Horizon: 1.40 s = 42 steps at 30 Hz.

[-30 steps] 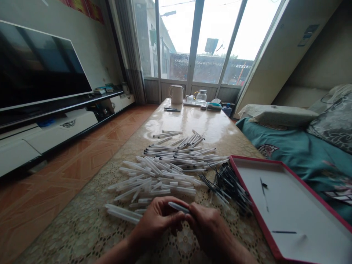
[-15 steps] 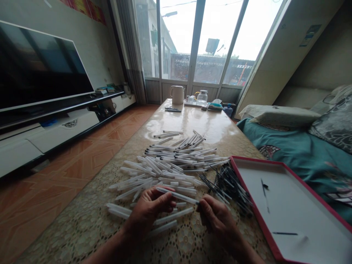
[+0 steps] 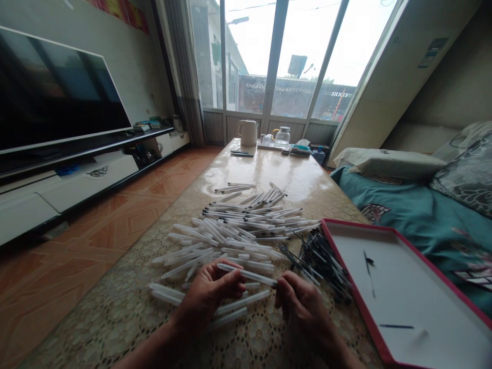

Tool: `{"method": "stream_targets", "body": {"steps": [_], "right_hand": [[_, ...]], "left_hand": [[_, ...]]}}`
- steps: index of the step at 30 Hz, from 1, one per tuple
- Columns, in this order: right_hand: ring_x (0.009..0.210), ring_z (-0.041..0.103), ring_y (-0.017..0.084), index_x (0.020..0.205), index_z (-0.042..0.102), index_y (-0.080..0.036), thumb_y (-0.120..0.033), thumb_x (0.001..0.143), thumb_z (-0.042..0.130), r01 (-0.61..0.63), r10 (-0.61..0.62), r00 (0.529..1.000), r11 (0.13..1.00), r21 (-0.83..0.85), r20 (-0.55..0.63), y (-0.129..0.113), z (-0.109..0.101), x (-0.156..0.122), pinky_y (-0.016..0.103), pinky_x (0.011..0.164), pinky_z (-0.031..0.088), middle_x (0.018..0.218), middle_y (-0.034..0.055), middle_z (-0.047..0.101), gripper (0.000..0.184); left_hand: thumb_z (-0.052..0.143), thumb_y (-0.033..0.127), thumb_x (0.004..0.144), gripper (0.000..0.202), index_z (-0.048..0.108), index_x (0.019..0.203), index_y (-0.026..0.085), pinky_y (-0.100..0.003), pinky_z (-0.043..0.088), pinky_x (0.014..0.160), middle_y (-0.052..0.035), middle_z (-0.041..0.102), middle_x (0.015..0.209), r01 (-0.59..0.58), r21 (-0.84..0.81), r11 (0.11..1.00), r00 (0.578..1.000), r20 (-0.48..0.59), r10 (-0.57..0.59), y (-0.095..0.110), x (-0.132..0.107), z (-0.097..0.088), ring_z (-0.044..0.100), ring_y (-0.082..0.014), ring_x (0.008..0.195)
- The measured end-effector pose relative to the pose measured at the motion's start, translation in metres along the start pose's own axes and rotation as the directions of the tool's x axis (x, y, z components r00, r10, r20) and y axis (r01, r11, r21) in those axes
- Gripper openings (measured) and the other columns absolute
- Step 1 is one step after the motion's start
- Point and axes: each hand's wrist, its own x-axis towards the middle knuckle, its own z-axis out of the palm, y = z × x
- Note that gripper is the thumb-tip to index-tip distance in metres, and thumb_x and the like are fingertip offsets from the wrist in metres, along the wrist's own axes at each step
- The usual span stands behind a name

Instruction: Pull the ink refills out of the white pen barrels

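Observation:
My left hand (image 3: 207, 294) is closed around the middle of a white pen (image 3: 255, 276), thumb on top. The pen's tapered end points left past my fingers. At its dark right end, my right hand (image 3: 302, 302) pinches with thumb and fingertips. Under and behind my left hand lie loose white pen barrels (image 3: 211, 231). Farther up the table are white pens with black ends (image 3: 257, 212). Right of these, behind my right hand, is a heap of thin black refills (image 3: 321, 261).
A shallow red-rimmed box lid (image 3: 384, 266) at the right holds a few dark slender pieces. The patterned table (image 3: 261, 343) stretches toward the window, with a beige jug (image 3: 248, 133), a glass pot (image 3: 282, 136) and a tissue pack (image 3: 300, 148) at its far end.
Both hands keep nearly the same pose on the pen. The right hand has shifted very slightly, still at the dark end. The piles have not changed.

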Motion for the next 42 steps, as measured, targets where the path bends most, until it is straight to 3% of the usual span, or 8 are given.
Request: {"method": "stream_targets", "body": {"steps": [4,9,16,21,27,33,38,42], "right_hand": [[0.039,0.042,0.007,0.070,0.053,-0.017,-0.057,0.091,0.043,0.018,-0.017,1.000,0.999,-0.045,0.018,0.0031,0.0008,-0.0001,0.019,0.040,0.032,0.053,-0.0028,0.053,0.045],[0.042,0.044,0.008,0.085,0.055,-0.018,-0.059,0.085,0.051,-0.010,0.011,1.000,0.999,0.041,-0.019,0.0045,0.0029,0.0004,0.019,0.040,0.034,0.058,-0.0031,0.055,0.041],[0.040,0.043,0.008,0.072,0.055,-0.018,-0.056,0.090,0.044,0.052,-0.053,0.998,0.996,-0.070,-0.019,0.0071,0.0001,-0.0003,0.019,0.040,0.032,0.053,-0.0019,0.055,0.044],[0.045,0.048,0.009,0.094,0.059,-0.017,-0.056,0.084,0.055,0.056,-0.054,0.997,0.998,0.024,-0.062,0.0042,0.0027,0.0003,0.020,0.043,0.040,0.061,-0.0021,0.057,0.041],[0.037,0.043,0.007,0.071,0.053,-0.018,-0.059,0.090,0.041,0.028,-0.029,0.999,0.999,-0.032,-0.024,0.0062,0.0018,0.0008,0.018,0.037,0.032,0.052,-0.0022,0.055,0.047],[0.040,0.046,0.008,0.091,0.056,-0.018,-0.058,0.084,0.053,0.022,-0.019,0.999,0.998,0.057,-0.051,0.0081,0.0038,0.0013,0.018,0.039,0.036,0.059,-0.0028,0.057,0.041],[0.035,0.042,0.007,0.073,0.055,-0.017,-0.057,0.092,0.040,0.039,-0.038,0.999,0.999,-0.020,0.012,0.0101,0.0027,0.0011,0.018,0.037,0.029,0.049,-0.0024,0.055,0.046],[0.036,0.042,0.008,0.087,0.056,-0.018,-0.058,0.087,0.048,0.002,-0.002,1.000,1.000,0.027,-0.002,0.0106,0.0031,0.0011,0.018,0.037,0.031,0.054,-0.0038,0.055,0.040]], "left_hand": [[0.085,0.031,0.062,0.029,0.068,0.078,0.012,-0.019,0.050,0.051,-0.0031,0.072,0.064,-0.006,0.006,1.000,1.000,-0.004,0.006,-0.0003,0.0002,-0.0001,0.065,-0.0127,0.055],[0.084,0.030,0.063,0.028,0.069,0.079,0.013,-0.020,0.051,0.053,-0.0032,0.071,0.062,-0.014,0.012,1.000,1.000,0.005,0.014,-0.0004,0.0001,-0.0007,0.066,-0.0138,0.056],[0.085,0.031,0.062,0.029,0.069,0.079,0.012,-0.020,0.051,0.052,-0.0040,0.072,0.063,-0.022,0.015,1.000,1.000,0.009,0.022,-0.0013,0.0015,-0.0022,0.066,-0.0133,0.055],[0.085,0.030,0.063,0.028,0.068,0.077,0.012,-0.019,0.050,0.051,-0.0036,0.071,0.059,-0.025,0.020,0.999,1.000,0.004,0.025,-0.0002,0.0018,-0.0025,0.066,-0.0135,0.055],[0.085,0.031,0.061,0.031,0.069,0.079,0.012,-0.022,0.052,0.053,-0.0052,0.073,0.065,-0.036,0.052,0.998,0.999,0.013,0.035,-0.0022,0.0017,-0.0018,0.067,-0.0148,0.056],[0.083,0.033,0.064,0.029,0.068,0.079,0.012,-0.020,0.051,0.053,-0.0037,0.071,0.060,-0.037,0.055,0.998,0.999,0.031,0.036,-0.0018,0.0019,-0.0031,0.066,-0.0135,0.055],[0.084,0.032,0.063,0.030,0.069,0.080,0.012,-0.020,0.051,0.053,-0.0038,0.072,0.061,-0.028,0.061,0.998,0.999,0.032,0.026,-0.0017,0.0014,-0.0024,0.066,-0.0135,0.055],[0.083,0.031,0.065,0.028,0.068,0.080,0.012,-0.020,0.052,0.054,-0.0046,0.073,0.062,-0.032,0.056,0.998,0.999,0.040,0.030,-0.0026,0.0025,-0.0040,0.066,-0.0133,0.055]]}}
